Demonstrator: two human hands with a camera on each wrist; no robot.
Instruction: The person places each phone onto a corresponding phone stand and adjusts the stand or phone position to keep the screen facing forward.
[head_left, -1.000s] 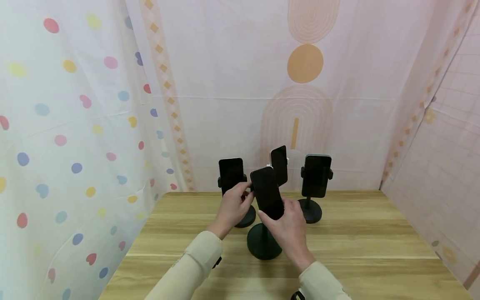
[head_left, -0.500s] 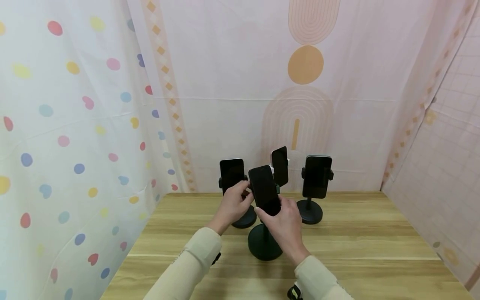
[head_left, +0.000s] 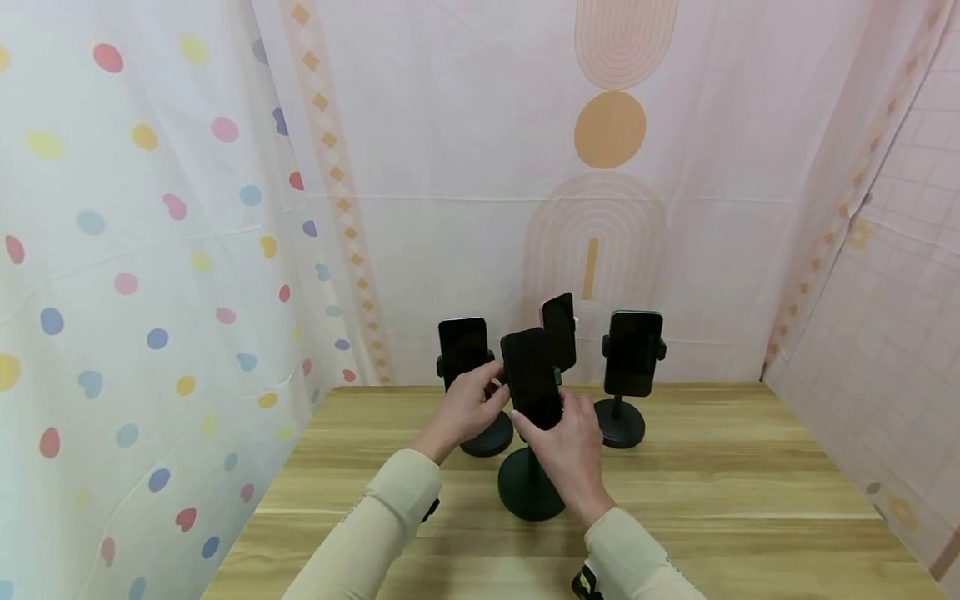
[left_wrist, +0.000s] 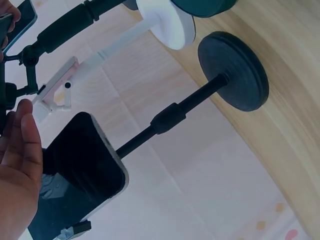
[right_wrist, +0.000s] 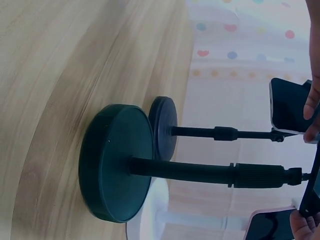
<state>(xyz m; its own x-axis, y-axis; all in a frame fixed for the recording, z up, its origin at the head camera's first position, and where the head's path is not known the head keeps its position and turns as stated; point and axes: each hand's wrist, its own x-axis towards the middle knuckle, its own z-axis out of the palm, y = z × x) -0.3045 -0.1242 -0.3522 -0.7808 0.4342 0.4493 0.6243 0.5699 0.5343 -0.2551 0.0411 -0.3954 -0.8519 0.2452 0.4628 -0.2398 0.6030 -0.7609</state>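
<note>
A dark smartphone (head_left: 531, 379) stands tilted in the head view, in front of the green phone stand (head_left: 531, 485). My right hand (head_left: 573, 446) grips the phone's lower end, thumb across the front and fingers behind it. At the phone's left edge, my left hand (head_left: 471, 406) has thumb and fingers curled at the holder of the green stand. The left wrist view shows those fingers (left_wrist: 22, 145) beside the stand's clamp arm. In the right wrist view the green stand's round base (right_wrist: 117, 162) rests on the table. The phone hides most of the holder.
Behind stand a black stand (head_left: 489, 437) with a phone (head_left: 462, 346) at left, a white stand (left_wrist: 167, 22) with a phone (head_left: 558, 333) behind the middle, and another black stand (head_left: 621, 425) with a phone (head_left: 633, 354) at right. Patterned curtains surround the wooden table (head_left: 705, 500).
The held phone shifts slightly up and left, and a bit of the stand's clamp shows at its right edge. Both hands keep nearly the same place.
</note>
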